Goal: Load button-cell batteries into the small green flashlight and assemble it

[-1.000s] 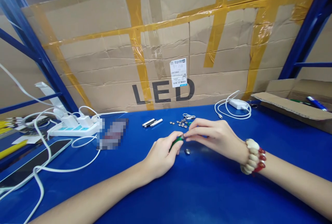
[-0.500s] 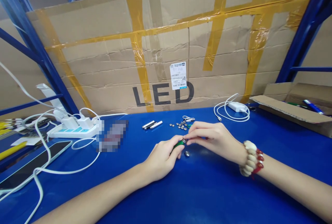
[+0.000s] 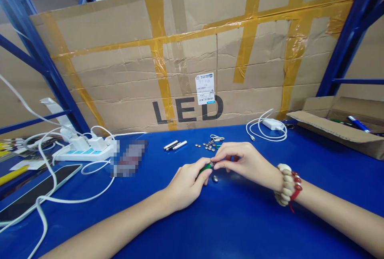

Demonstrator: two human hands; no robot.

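My left hand (image 3: 186, 185) is closed around a small green tube (image 3: 204, 167), which looks like the body of a mini flashlight. Its silvery end points toward my right hand (image 3: 246, 161). The thumb and forefinger of that hand pinch at this end; whatever small piece may be between the fingertips is hidden. Just below the tube a round silver cap (image 3: 215, 178) lies on the blue tabletop. Beyond my hands are several button cells (image 3: 209, 146) and a small loop of white cord (image 3: 217, 137). A bit of another green object (image 3: 218, 146) shows behind my right hand.
Silver and black cylinders (image 3: 175, 145) lie at the back. A power strip (image 3: 87, 151) with cables and a phone (image 3: 39, 191) are on the left. A white charger and cable (image 3: 271, 124) sit back right, beside an open cardboard box (image 3: 339, 131). Taped cardboard (image 3: 126, 79) stands behind.
The view has shifted slightly. My right fingers have moved a little at the silvery end of the tube, with thumb and forefinger now more bent. My left hand keeps its hold.
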